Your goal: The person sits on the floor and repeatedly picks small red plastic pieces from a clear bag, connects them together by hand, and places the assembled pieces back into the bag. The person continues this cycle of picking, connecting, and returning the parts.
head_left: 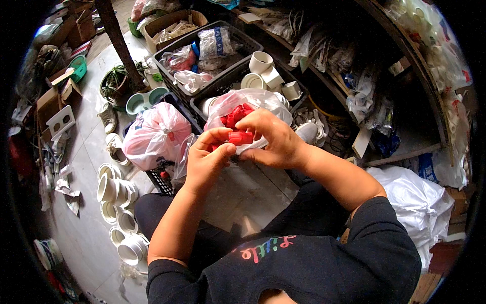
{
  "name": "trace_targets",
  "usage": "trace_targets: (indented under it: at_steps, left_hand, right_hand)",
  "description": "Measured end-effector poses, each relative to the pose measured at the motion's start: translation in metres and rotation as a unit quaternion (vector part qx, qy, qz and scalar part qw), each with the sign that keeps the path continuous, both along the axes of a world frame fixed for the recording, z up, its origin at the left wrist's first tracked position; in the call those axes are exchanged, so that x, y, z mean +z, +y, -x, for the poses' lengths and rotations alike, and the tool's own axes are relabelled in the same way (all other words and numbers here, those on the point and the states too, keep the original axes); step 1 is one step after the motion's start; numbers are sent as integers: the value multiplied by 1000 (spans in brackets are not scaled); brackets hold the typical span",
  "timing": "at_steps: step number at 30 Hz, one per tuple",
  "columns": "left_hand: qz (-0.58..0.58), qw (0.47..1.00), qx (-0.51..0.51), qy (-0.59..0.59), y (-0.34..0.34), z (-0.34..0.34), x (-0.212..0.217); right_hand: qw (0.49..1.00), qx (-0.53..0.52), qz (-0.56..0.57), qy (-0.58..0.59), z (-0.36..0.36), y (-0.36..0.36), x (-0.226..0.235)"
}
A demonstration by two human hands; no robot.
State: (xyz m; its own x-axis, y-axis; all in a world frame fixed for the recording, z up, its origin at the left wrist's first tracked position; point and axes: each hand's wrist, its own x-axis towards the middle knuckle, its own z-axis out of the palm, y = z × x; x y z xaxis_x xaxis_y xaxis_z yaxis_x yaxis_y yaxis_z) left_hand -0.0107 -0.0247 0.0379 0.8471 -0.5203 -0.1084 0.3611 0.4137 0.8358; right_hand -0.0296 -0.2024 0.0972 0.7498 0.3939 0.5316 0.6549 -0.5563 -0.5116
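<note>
1. Nearest the camera is the person's own dark sweatshirt (pixel 314 268) with coloured lettering on the chest; both bare forearms rise from it toward the middle of the view.
2. The left hand (pixel 205 159) and the right hand (pixel 273 139) are brought together, fingertips meeting; between them they pinch a small red plastic fitting (pixel 240 137), the left thumb and forefinger on its left end, the right fingers curled over its top and right end; both hands are closed on that one piece.
3. Just behind the hands lies a clear plastic bag (pixel 253 101) with more red fittings (pixel 235 114) showing through its open mouth; the held piece sits right at the bag's front edge.
4. Left of the hands rests a knotted pink-and-white plastic bag (pixel 154 134) on the pale tiled floor (pixel 243 195); further left, a column of white pipe fittings (pixel 117 192) runs along the floor.
5. Beyond the bags stand black plastic crates (pixel 228 81); one holds white fittings and caps (pixel 263 68), the other bagged goods (pixel 212 43).
6. Farthest off are a potted plant (pixel 117 81), cardboard boxes (pixel 50 104) at the left, and cluttered dark shelving (pixel 385 76) at the right; a white sack (pixel 412 197) lies by the right elbow.
</note>
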Motion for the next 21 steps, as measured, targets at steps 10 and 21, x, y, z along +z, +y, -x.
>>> trace_targets:
  at_steps: [10, 21]
  left_hand:
    - [-6, 1000, 0, -11, -1, 0, -4]
    - [-36, 998, 24, -42, -2, 0, -1]
  right_hand:
    - [982, -36, -72, 168, 7, -1, -5]
    - [852, -41, -238, 465, 1, 1, -4]
